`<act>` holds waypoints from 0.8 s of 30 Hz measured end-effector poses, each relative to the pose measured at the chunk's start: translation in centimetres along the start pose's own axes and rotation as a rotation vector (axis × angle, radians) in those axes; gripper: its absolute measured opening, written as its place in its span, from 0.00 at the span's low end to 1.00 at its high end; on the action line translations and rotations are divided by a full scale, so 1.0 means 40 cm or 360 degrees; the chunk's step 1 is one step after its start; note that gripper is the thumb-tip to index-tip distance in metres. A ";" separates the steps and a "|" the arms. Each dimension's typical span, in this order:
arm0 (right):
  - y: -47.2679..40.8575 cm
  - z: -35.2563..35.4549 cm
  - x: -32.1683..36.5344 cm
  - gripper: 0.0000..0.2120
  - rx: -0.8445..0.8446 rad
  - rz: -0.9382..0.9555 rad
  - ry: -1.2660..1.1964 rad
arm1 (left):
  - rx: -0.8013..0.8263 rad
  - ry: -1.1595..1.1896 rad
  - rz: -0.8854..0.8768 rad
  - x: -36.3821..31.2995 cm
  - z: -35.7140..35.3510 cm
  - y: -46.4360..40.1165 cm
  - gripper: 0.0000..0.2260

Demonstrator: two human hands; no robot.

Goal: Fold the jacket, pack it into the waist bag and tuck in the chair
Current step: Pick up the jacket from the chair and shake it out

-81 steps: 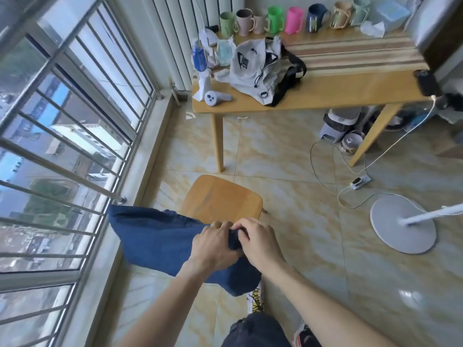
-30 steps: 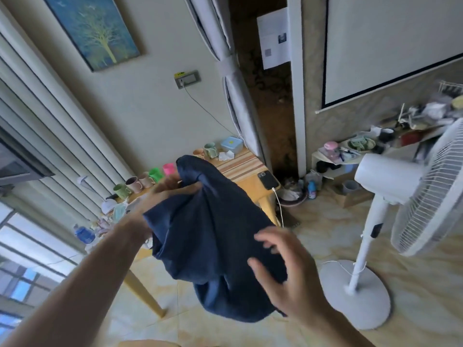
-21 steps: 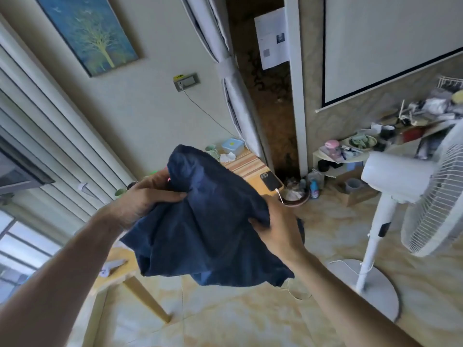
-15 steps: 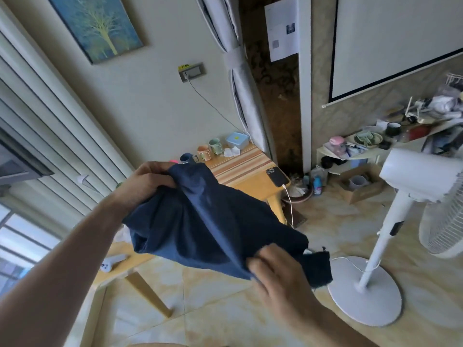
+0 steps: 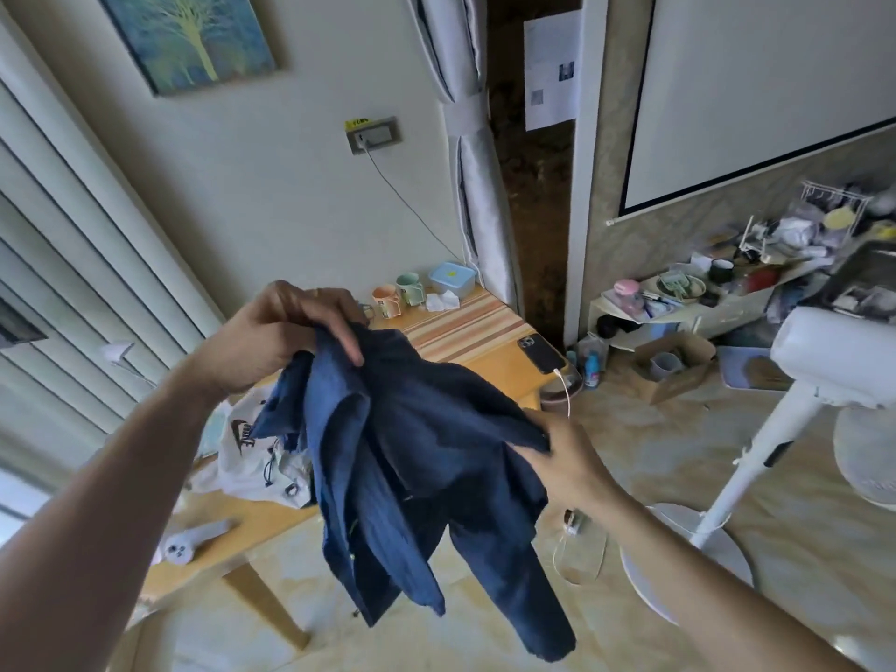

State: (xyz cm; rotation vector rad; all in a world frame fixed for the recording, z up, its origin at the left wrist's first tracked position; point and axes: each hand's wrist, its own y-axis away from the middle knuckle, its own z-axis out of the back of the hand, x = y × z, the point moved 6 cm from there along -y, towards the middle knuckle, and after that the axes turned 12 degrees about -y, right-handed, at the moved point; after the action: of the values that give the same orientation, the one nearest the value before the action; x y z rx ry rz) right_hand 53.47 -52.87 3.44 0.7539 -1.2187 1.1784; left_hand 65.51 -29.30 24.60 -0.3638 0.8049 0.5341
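A dark blue jacket hangs in the air in front of me, loose and unfolded, with a sleeve dangling low. My left hand grips its upper left part. My right hand clutches its right edge. Behind the jacket, a white and grey waist bag with a dark logo lies on the wooden table. The jacket hides part of the bag. The chair is out of view.
Mugs and a plastic box stand at the table's far end, a phone on a cable near its right edge. A white handheld device lies near the front. A white standing fan is on the right.
The jacket has dropped open from a bunched bundle and now hangs long between my hands. My right hand has taken a new hold on its right edge. The camera tilted down slightly.
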 end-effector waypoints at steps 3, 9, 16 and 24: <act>-0.060 0.054 0.120 0.09 0.0022 0.0096 -0.0130 | -0.0166 -0.0162 0.0164 0.063 0.099 0.039 0.13; -0.143 0.097 0.394 0.18 0.0548 -0.0067 -0.0429 | -0.0624 -0.0428 0.0309 0.118 0.193 0.056 0.05; -0.331 0.200 0.523 0.14 -0.0103 0.0198 0.0275 | -0.0996 -0.0578 0.0282 0.083 0.219 0.018 0.15; -0.398 0.272 0.650 0.18 -0.0487 0.0722 0.0534 | -0.1249 -0.0796 0.0355 0.005 0.179 -0.097 0.20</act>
State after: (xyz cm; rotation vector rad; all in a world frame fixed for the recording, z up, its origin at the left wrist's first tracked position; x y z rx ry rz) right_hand 63.55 -60.31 33.30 0.0403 -1.2771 1.3740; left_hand 72.02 -28.81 29.44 -0.8240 0.1181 1.0995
